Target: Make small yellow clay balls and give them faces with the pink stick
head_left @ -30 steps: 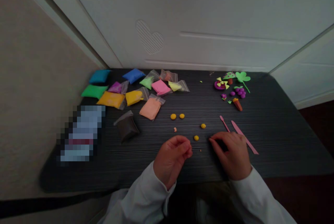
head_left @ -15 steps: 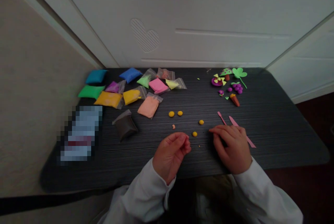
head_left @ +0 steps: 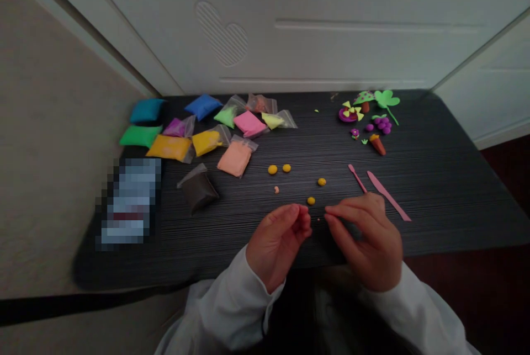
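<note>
Both my hands hover over the near edge of a dark striped table [head_left: 434, 178]. My left hand [head_left: 278, 239] is curled, its fingertips pinched together; what they hold is too small to see. My right hand [head_left: 364, 236] has thumb and forefinger stretched left and pressed close, almost meeting the left fingertips. Several small yellow clay discs lie just beyond them, the nearest one [head_left: 311, 200] right above the gap, another [head_left: 322, 181] farther back, and a pair [head_left: 279, 168] to the left. A tiny orange crumb [head_left: 276, 190] lies near the pair.
Two pink modelling tools [head_left: 387, 195] lie right of my right hand. Several bags of coloured clay [head_left: 234, 157] and a dark brown bag [head_left: 197, 189] fill the back left. Finished clay figures [head_left: 370, 117] stand at the back right. A white cabinet door rises behind.
My right hand lifted off the table and moved left toward my left hand, fingers now extended. My left hand stayed curled. The view shifted slightly downward.
</note>
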`<state>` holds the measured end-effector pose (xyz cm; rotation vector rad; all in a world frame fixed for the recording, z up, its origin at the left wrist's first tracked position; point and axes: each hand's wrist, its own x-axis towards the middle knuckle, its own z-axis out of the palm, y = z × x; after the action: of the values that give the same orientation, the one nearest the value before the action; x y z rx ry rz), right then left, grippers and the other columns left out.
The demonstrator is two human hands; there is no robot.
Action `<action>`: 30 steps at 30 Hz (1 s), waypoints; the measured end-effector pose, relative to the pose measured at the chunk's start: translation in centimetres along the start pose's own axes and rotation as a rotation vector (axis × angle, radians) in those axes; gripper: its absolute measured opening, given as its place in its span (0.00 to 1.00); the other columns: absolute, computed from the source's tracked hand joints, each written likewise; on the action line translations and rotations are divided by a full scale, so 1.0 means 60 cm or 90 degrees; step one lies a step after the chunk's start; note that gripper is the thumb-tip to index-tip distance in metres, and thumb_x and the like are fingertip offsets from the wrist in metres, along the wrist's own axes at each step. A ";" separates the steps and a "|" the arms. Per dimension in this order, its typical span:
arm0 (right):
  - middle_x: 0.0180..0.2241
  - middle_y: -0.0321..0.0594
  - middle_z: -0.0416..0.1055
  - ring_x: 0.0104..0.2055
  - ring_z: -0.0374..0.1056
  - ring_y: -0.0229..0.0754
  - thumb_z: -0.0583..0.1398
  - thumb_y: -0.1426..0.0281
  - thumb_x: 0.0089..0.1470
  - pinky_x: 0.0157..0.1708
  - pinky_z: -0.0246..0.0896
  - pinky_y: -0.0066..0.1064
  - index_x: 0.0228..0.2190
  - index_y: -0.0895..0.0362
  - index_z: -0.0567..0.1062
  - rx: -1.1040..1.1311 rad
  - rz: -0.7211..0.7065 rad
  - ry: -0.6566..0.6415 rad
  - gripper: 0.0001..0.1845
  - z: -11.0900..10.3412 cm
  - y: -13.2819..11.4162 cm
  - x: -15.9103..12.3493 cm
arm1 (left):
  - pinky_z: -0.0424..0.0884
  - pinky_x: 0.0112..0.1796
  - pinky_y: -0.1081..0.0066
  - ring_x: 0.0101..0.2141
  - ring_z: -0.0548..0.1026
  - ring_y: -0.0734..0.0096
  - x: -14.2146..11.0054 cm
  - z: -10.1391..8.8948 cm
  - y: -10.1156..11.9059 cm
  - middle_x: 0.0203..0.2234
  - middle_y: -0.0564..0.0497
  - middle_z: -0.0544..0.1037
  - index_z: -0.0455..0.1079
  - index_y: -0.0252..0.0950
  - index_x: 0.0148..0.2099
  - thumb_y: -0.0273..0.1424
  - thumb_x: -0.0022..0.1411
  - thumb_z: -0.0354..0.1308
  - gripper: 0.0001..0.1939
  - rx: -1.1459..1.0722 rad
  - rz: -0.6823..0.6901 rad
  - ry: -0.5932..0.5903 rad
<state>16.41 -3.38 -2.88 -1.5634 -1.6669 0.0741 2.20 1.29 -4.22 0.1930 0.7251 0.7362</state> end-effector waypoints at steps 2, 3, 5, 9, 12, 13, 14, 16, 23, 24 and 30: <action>0.28 0.35 0.71 0.31 0.65 0.38 0.62 0.76 0.45 0.37 0.55 0.39 0.33 0.53 0.73 0.014 -0.010 -0.008 0.10 0.001 -0.019 0.005 | 0.67 0.32 0.75 0.28 0.71 0.77 -0.003 0.003 -0.002 0.25 0.51 0.76 0.75 0.32 0.28 0.30 0.49 0.63 0.05 0.009 0.012 0.006; 0.28 0.35 0.72 0.31 0.65 0.37 0.62 0.76 0.45 0.37 0.55 0.40 0.33 0.53 0.73 0.014 -0.012 -0.013 0.10 0.002 -0.025 0.007 | 0.67 0.33 0.75 0.28 0.71 0.76 -0.005 0.004 -0.003 0.26 0.50 0.77 0.75 0.31 0.28 0.30 0.48 0.63 0.05 0.016 0.020 0.008; 0.29 0.34 0.73 0.31 0.65 0.37 0.62 0.75 0.45 0.37 0.54 0.40 0.33 0.52 0.73 0.001 -0.012 -0.020 0.10 0.006 -0.032 0.009 | 0.67 0.33 0.74 0.28 0.71 0.76 -0.006 0.005 -0.004 0.26 0.49 0.77 0.75 0.31 0.28 0.30 0.48 0.63 0.06 0.036 0.034 0.011; 0.29 0.33 0.73 0.31 0.65 0.37 0.62 0.73 0.46 0.37 0.53 0.40 0.33 0.51 0.74 -0.030 -0.012 -0.024 0.10 0.011 -0.032 0.008 | 0.66 0.34 0.73 0.29 0.71 0.75 -0.007 0.006 -0.007 0.26 0.49 0.77 0.75 0.30 0.29 0.29 0.50 0.61 0.06 0.060 0.049 0.006; 0.29 0.33 0.74 0.31 0.66 0.38 0.62 0.73 0.45 0.37 0.53 0.40 0.32 0.51 0.74 -0.050 -0.007 -0.019 0.09 0.011 -0.030 0.006 | 0.65 0.35 0.72 0.28 0.69 0.75 -0.006 0.007 -0.009 0.24 0.50 0.75 0.75 0.31 0.29 0.28 0.51 0.60 0.05 0.080 0.059 0.012; 0.29 0.33 0.74 0.31 0.66 0.38 0.62 0.72 0.45 0.37 0.52 0.40 0.32 0.51 0.74 -0.060 -0.008 -0.019 0.08 0.011 -0.029 0.006 | 0.64 0.34 0.72 0.27 0.68 0.76 -0.005 0.007 -0.010 0.23 0.50 0.75 0.75 0.31 0.28 0.28 0.52 0.59 0.05 0.087 0.062 0.014; 0.29 0.33 0.74 0.31 0.66 0.38 0.62 0.72 0.45 0.37 0.52 0.40 0.32 0.51 0.74 -0.070 -0.007 -0.021 0.08 0.011 -0.028 0.005 | 0.64 0.34 0.72 0.27 0.68 0.76 -0.005 0.007 -0.011 0.23 0.51 0.74 0.75 0.31 0.28 0.28 0.52 0.59 0.05 0.094 0.066 0.014; 0.29 0.33 0.74 0.31 0.66 0.38 0.62 0.72 0.46 0.38 0.52 0.40 0.32 0.51 0.74 -0.089 -0.010 -0.027 0.08 0.013 -0.027 0.005 | 0.63 0.34 0.72 0.27 0.67 0.76 -0.005 0.007 -0.013 0.22 0.51 0.73 0.75 0.31 0.28 0.28 0.53 0.58 0.06 0.102 0.073 0.016; 0.29 0.33 0.75 0.30 0.65 0.38 0.61 0.71 0.47 0.37 0.51 0.39 0.31 0.51 0.74 -0.097 -0.004 -0.028 0.05 0.020 -0.014 0.007 | 0.64 0.33 0.71 0.33 0.69 0.70 -0.011 0.010 -0.017 0.31 0.47 0.74 0.75 0.31 0.34 0.32 0.57 0.54 0.10 0.115 0.097 0.031; 0.29 0.33 0.75 0.30 0.65 0.38 0.61 0.71 0.48 0.37 0.51 0.39 0.31 0.51 0.74 -0.094 -0.003 -0.026 0.05 0.020 -0.012 0.007 | 0.64 0.32 0.71 0.34 0.69 0.70 -0.013 0.010 -0.017 0.33 0.46 0.74 0.75 0.32 0.35 0.32 0.57 0.54 0.11 0.127 0.101 0.029; 0.29 0.32 0.74 0.30 0.65 0.38 0.61 0.73 0.47 0.37 0.51 0.39 0.31 0.52 0.74 -0.082 0.018 -0.038 0.06 0.010 -0.008 0.003 | 0.63 0.35 0.72 0.40 0.67 0.70 -0.017 0.002 -0.019 0.43 0.47 0.72 0.75 0.37 0.39 0.31 0.59 0.53 0.10 0.323 0.144 -0.005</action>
<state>15.68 -3.04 -2.94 -1.6968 -1.7251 0.0293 2.38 -0.22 -4.02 0.7475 0.8833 0.7535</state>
